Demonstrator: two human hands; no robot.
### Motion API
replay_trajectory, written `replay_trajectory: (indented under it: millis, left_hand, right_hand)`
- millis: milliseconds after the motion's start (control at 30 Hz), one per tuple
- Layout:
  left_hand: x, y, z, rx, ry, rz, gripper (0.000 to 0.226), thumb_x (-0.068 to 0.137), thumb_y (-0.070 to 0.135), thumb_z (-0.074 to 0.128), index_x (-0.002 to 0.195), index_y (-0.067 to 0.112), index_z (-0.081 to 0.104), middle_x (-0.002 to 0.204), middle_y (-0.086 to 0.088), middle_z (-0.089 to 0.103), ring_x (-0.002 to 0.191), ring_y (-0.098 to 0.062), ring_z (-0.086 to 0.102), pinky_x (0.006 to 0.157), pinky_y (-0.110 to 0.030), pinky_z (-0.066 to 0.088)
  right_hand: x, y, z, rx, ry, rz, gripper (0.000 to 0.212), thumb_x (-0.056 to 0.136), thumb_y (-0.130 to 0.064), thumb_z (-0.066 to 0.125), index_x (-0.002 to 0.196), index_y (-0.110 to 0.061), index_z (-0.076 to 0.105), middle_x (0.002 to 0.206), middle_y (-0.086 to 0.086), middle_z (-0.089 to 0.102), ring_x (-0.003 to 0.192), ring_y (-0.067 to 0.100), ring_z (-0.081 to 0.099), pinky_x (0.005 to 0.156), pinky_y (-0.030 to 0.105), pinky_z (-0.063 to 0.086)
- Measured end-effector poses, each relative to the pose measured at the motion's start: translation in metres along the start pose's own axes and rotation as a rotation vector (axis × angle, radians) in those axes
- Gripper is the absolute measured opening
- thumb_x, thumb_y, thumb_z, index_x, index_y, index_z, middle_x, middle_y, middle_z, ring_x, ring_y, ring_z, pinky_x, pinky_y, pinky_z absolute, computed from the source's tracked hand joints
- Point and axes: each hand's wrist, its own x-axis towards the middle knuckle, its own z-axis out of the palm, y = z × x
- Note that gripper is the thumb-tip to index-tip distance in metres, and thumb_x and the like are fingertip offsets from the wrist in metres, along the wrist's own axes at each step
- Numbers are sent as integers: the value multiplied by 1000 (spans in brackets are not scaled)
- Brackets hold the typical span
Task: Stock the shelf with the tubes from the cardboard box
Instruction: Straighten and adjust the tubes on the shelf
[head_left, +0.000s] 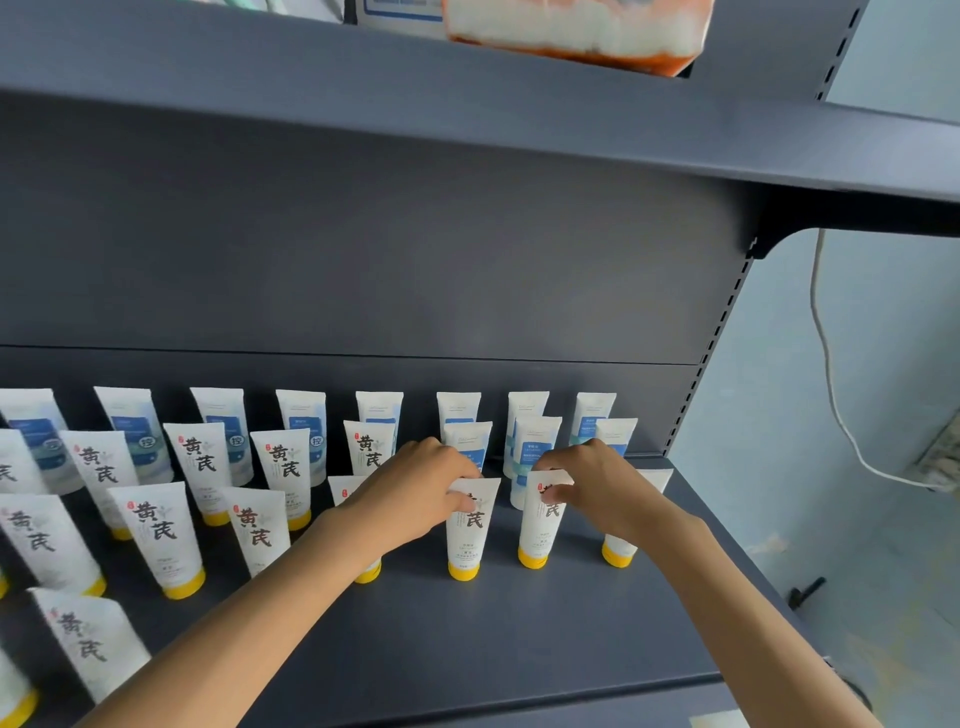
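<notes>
Left hand (415, 491) and right hand (592, 486) each pinch a yellow-capped tube (467, 525) by its crimped top; releasing either off-balance risks toppling close-packed neighbouring tubes (535, 457).

At frame centre, the left hand (421, 486) pinches one upright yellow-capped tube (467, 530) while the right hand (597, 480) pinches another (540, 525) just beside it on the dark shelf (519, 634).

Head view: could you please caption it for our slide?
Both hands, left and right, set yellow-capped tubes upright on the shelf.
</notes>
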Motion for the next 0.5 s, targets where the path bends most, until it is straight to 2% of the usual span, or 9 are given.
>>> replay_trajectory:
  millis: [133, 233, 267, 333, 367, 400, 433, 500]
  left_hand:
    - [1, 1, -2, 10, -12, -16, 22, 89, 37, 70, 111, 31, 72, 109, 5, 72, 78, -8, 51, 55, -16, 31]
    - [5, 6, -5, -41, 18, 1, 38, 88, 38, 72, 125, 32, 68, 123, 11, 70, 104, -10, 63, 75, -14, 44]
    - [7, 10, -6, -68, 30, 14, 41, 87, 38, 72, 127, 31, 67, 125, 12, 70, 111, -9, 65, 82, -18, 48]
    - [14, 22, -6, -71, 50, 58, 42, 88, 41, 72, 128, 31, 66, 125, 13, 70, 111, -10, 66, 89, -28, 54]
    - [19, 29, -6, -55, 52, 75, 42, 88, 43, 71, 128, 32, 66, 124, 13, 70, 110, -10, 66, 91, -32, 55]
    - [24, 36, -4, -40, 46, 85, 42, 88, 46, 70, 127, 32, 67, 122, 11, 71, 109, -12, 66, 91, -35, 55]
    - [28, 42, -2, -31, 34, 87, 41, 88, 47, 70, 125, 31, 68, 120, 9, 72, 108, -15, 66, 90, -36, 55]
    - [38, 55, 3, -24, 15, 94, 36, 87, 47, 70, 116, 27, 72, 111, 3, 74, 100, -20, 66, 79, -34, 55]
  right_hand:
    - [-7, 5, -8, 68, 16, 3, 37, 92, -27, 69, 128, -25, 62, 128, -1, 66, 110, 23, 63, 92, 33, 53]
    - [-18, 22, -24, 146, 104, 7, 33, 90, -25, 72, 122, -26, 66, 123, -8, 67, 105, 14, 63, 81, 13, 46]
    - [-23, 28, -30, 171, 129, 21, 29, 89, -24, 73, 117, -27, 68, 120, -8, 68, 102, 15, 64, 79, 13, 49]
    - [-31, 42, -41, 241, 154, 52, 25, 87, -19, 76, 110, -23, 70, 114, -4, 70, 100, 23, 68, 87, 32, 57]
    - [-34, 49, -44, 269, 160, 56, 24, 85, -16, 77, 108, -19, 71, 112, -3, 71, 101, 23, 69, 91, 39, 56]
    - [-37, 56, -47, 282, 155, 59, 25, 84, -14, 78, 108, -15, 72, 111, -3, 72, 103, 18, 69, 95, 38, 54]
    - [-39, 62, -48, 277, 142, 65, 27, 82, -14, 80, 108, -13, 72, 111, -3, 72, 103, 12, 68, 96, 29, 53]
    - [-42, 72, -49, 229, 105, 93, 33, 79, -18, 83, 110, -14, 72, 112, -6, 72, 100, 3, 65, 85, 3, 46]
